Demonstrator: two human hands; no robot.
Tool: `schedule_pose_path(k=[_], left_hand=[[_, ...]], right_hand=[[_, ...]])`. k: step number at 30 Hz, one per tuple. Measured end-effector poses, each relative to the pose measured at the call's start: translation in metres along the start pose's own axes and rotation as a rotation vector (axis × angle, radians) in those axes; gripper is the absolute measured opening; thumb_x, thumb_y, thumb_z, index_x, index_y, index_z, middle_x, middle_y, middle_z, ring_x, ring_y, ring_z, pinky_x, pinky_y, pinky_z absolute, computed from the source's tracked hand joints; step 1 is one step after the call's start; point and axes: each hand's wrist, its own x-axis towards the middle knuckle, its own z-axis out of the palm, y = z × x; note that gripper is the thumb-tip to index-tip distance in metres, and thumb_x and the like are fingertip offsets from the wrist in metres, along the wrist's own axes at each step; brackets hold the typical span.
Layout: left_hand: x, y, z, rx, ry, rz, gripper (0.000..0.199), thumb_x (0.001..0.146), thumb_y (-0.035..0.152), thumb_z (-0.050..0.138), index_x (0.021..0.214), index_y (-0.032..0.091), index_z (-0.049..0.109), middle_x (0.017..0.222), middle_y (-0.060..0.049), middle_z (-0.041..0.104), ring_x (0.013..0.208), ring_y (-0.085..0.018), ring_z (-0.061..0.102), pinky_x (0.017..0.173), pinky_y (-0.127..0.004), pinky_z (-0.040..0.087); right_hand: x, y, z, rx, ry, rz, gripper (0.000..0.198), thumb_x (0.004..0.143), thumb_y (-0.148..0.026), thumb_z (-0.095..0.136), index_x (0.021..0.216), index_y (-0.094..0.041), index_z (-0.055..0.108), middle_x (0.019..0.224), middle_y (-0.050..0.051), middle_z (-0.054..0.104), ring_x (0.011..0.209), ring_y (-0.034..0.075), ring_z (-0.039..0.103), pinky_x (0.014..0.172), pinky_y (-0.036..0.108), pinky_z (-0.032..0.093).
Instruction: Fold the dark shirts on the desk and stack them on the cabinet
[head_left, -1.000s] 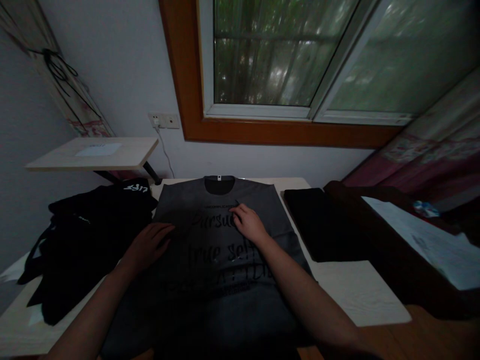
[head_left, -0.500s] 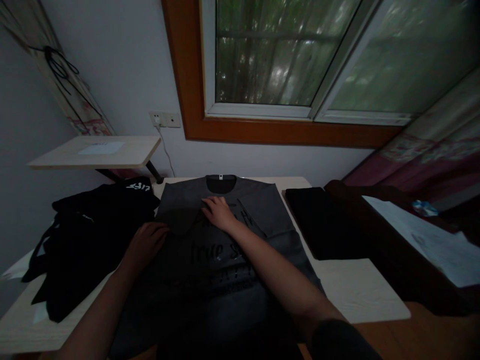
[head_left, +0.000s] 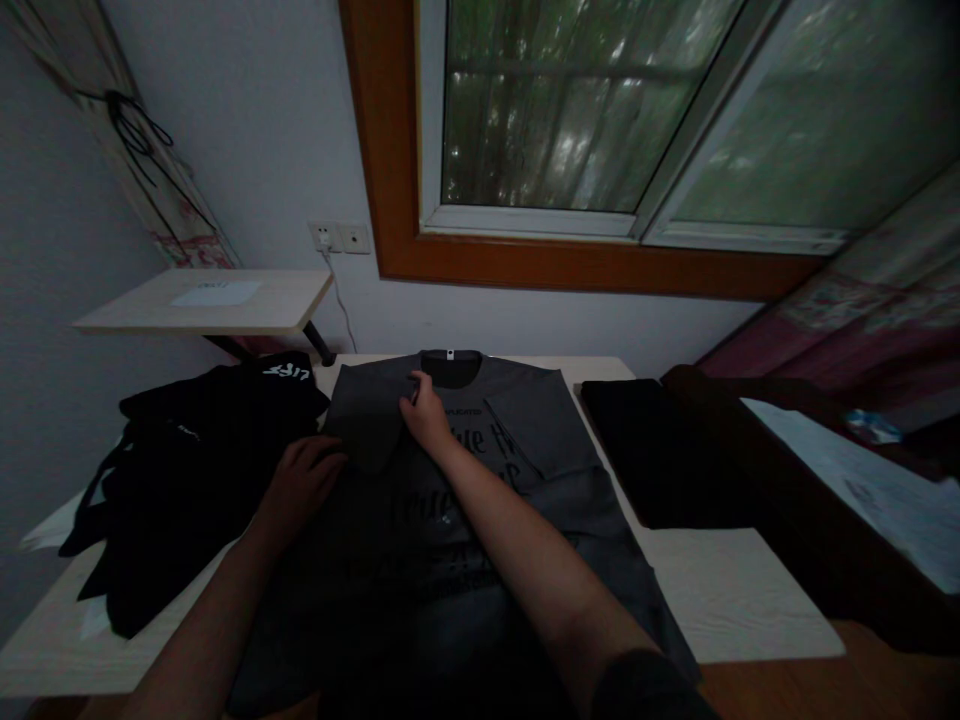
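A dark grey T-shirt (head_left: pixel 450 520) lies spread on the table, its neckline toward the wall and black lettering across its chest. Both sleeves are folded inward over the front. My left hand (head_left: pixel 311 478) rests on the shirt's left edge beside the left folded sleeve (head_left: pixel 364 425), fingers stretched out. Just below the collar, my right hand (head_left: pixel 426 415) touches the shirt at the inner edge of that same sleeve. Its thumb and forefinger stand apart with a gap between them. My right forearm covers part of the lettering.
A heap of black clothes (head_left: pixel 202 470) sits on the left, below a small raised shelf (head_left: pixel 285 305) bearing a paper. Folded black cloth (head_left: pixel 660 455) lies to the right on the table (head_left: pixel 742 590). Beyond it is a dark brown surface with a pale sheet (head_left: pixel 847 480).
My right hand has shifted slightly left and up toward the collar, its fingers going from flat to raised and apart. My left hand stays at the shirt's left edge. The view has shifted slightly.
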Motion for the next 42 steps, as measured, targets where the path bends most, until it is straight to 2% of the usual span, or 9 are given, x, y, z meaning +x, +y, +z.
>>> schedule_pose_path(k=[6,9,11,15,20,25,30,35,42], left_hand=[[-0.002,0.001,0.0,-0.012,0.032,-0.084,0.035,0.093,0.024,0.055,0.128,0.026,0.061,0.138,-0.011,0.058,0.128,-0.032,0.052,0.109,-0.054,0.045],[-0.004,-0.001,0.002,-0.027,0.012,-0.155,0.045,0.089,0.022,0.056,0.135,0.023,0.056,0.14,-0.013,0.056,0.127,-0.032,0.053,0.108,-0.053,0.047],[-0.007,-0.004,0.004,-0.034,-0.014,-0.181,0.047,0.089,0.022,0.054,0.136,0.023,0.055,0.139,-0.013,0.056,0.126,-0.032,0.054,0.108,-0.052,0.047],[-0.012,-0.013,0.006,-0.034,-0.036,-0.181,0.041,0.091,0.023,0.052,0.132,0.024,0.06,0.136,-0.012,0.057,0.124,-0.03,0.056,0.109,-0.05,0.048],[-0.018,-0.024,0.008,-0.065,-0.051,-0.116,0.038,0.092,0.023,0.052,0.128,0.027,0.066,0.136,-0.01,0.061,0.124,-0.029,0.057,0.108,-0.049,0.048],[-0.017,-0.025,0.007,-0.062,-0.066,-0.101,0.04,0.094,0.023,0.051,0.131,0.026,0.065,0.136,-0.009,0.063,0.125,-0.029,0.057,0.108,-0.052,0.048],[-0.017,-0.025,0.008,-0.045,-0.066,-0.107,0.04,0.094,0.024,0.051,0.132,0.027,0.064,0.138,-0.009,0.062,0.126,-0.029,0.056,0.108,-0.052,0.048],[-0.017,-0.025,0.009,-0.032,-0.075,-0.112,0.041,0.094,0.025,0.051,0.132,0.027,0.065,0.138,-0.008,0.062,0.126,-0.029,0.055,0.109,-0.052,0.047],[-0.016,-0.023,0.006,-0.028,-0.096,-0.087,0.049,0.092,0.022,0.05,0.14,0.026,0.061,0.148,-0.006,0.057,0.133,-0.028,0.052,0.112,-0.049,0.046]], right_hand=[[-0.01,0.02,-0.008,0.26,0.157,0.073,0.062,0.083,-0.02,0.052,0.143,-0.018,0.036,0.086,-0.003,0.051,0.076,0.016,0.059,0.075,0.028,0.051],[-0.02,0.027,-0.011,0.331,0.165,0.119,0.063,0.082,-0.023,0.051,0.144,-0.021,0.034,0.087,-0.004,0.048,0.069,0.015,0.057,0.064,0.025,0.051],[-0.026,0.027,-0.013,0.323,0.143,0.112,0.064,0.082,-0.024,0.05,0.144,-0.022,0.034,0.087,-0.004,0.049,0.067,0.015,0.057,0.06,0.025,0.051],[-0.032,0.025,-0.014,0.226,0.134,0.049,0.062,0.082,-0.022,0.051,0.142,-0.019,0.038,0.084,-0.002,0.054,0.07,0.017,0.06,0.065,0.027,0.05],[-0.036,0.022,-0.015,0.191,0.108,0.021,0.057,0.087,-0.026,0.053,0.142,-0.019,0.04,0.085,-0.001,0.058,0.071,0.017,0.062,0.065,0.027,0.051],[-0.047,0.011,-0.022,0.222,-0.13,0.096,0.06,0.095,-0.039,0.056,0.149,-0.028,0.033,0.083,-0.003,0.063,0.047,0.012,0.058,0.045,0.022,0.047],[-0.061,0.001,-0.031,0.247,-0.397,0.119,0.061,0.097,-0.047,0.06,0.151,-0.032,0.036,0.065,-0.006,0.065,0.04,0.01,0.055,0.041,0.018,0.041],[-0.074,-0.002,-0.028,0.432,-0.704,0.14,0.039,0.096,-0.038,0.064,0.134,-0.027,0.058,0.065,-0.005,0.066,0.048,0.009,0.062,0.04,0.013,0.033],[-0.08,-0.009,-0.028,0.566,-0.817,0.285,0.017,0.097,-0.029,0.06,0.109,-0.019,0.068,0.09,0.001,0.077,0.043,0.003,0.054,0.036,0.013,0.028]])
